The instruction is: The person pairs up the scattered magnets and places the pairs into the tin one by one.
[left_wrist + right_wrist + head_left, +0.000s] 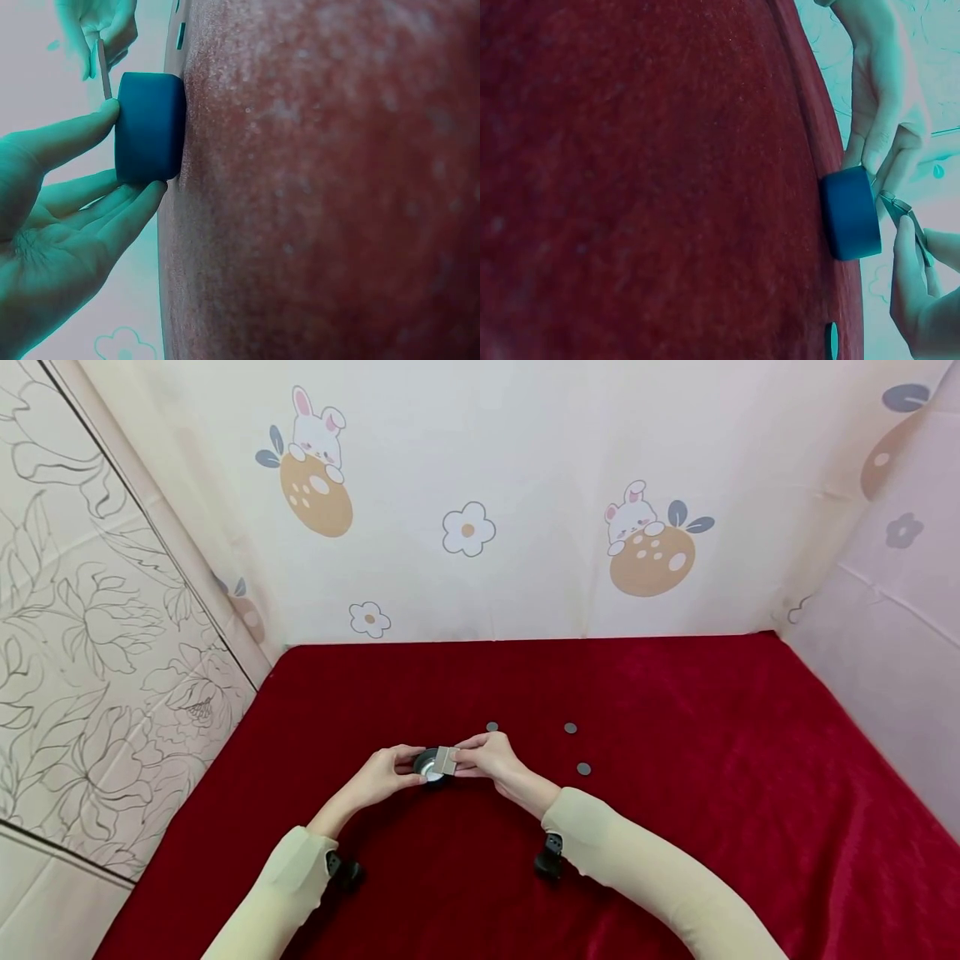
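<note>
My left hand (384,775) holds a short, round dark dish (422,779) by its side, thumb near and fingers on the far side. Its inside looks pale and shiny in the head view. The left wrist view shows the smooth outer wall of the dish (150,127), with its base against the red cloth. Between thumb and fingers, my right hand (491,760) pinches a thin rectangular metal-looking piece (446,761) above the rim. In the right wrist view this flat piece (907,217) is tilted, with a small loop-like part at one end; its exact kind is unclear.
Several small grey discs lie on the red cloth (675,760): one disc (492,727) just beyond my right hand, another disc (571,727) further right, and a nearer disc (583,769). A printed curtain (540,568) hangs behind the table, and a flower-patterned panel (97,610) stands left.
</note>
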`<state>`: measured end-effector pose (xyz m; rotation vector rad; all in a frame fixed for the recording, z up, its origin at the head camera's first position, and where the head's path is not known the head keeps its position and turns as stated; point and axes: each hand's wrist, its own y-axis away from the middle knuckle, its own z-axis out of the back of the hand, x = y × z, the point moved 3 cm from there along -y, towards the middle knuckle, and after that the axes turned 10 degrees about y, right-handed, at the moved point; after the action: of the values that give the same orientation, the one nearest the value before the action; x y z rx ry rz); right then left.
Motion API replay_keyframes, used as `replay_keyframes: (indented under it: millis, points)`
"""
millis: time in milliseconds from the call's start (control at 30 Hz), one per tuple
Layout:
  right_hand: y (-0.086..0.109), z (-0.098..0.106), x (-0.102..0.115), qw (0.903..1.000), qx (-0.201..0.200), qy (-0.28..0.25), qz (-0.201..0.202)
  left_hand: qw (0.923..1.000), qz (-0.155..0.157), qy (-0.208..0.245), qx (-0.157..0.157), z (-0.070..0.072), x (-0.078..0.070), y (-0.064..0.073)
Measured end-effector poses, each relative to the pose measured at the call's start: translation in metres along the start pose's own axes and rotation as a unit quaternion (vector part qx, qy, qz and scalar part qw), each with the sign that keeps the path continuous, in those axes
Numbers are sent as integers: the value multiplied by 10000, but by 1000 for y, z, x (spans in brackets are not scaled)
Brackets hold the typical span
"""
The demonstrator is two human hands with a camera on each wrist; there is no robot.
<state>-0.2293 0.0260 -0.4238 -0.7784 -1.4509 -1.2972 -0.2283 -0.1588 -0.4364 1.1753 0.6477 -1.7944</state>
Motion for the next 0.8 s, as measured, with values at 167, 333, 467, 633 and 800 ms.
replay_keyframes:
  millis: [167, 333, 467, 633, 800]
  points:
    - [4, -6, 7, 10000, 21, 52, 42, 10000, -25, 34, 28, 0, 0, 1]
    - [-6, -10, 1, 9999, -82, 83, 52, 9999, -105, 50, 37, 0, 0, 0]
    - [-9, -12, -1, 9996, -186, 184, 39, 10000, -3, 18, 0, -1, -1, 0]
    - [-10, -14, 1, 9986, -297, 424, 136, 10000, 77, 9, -46, -1, 0, 0]
    - [-12, -15, 5, 9961, -336, 725, 370, 10000, 37, 59, -69, -1, -1, 0]
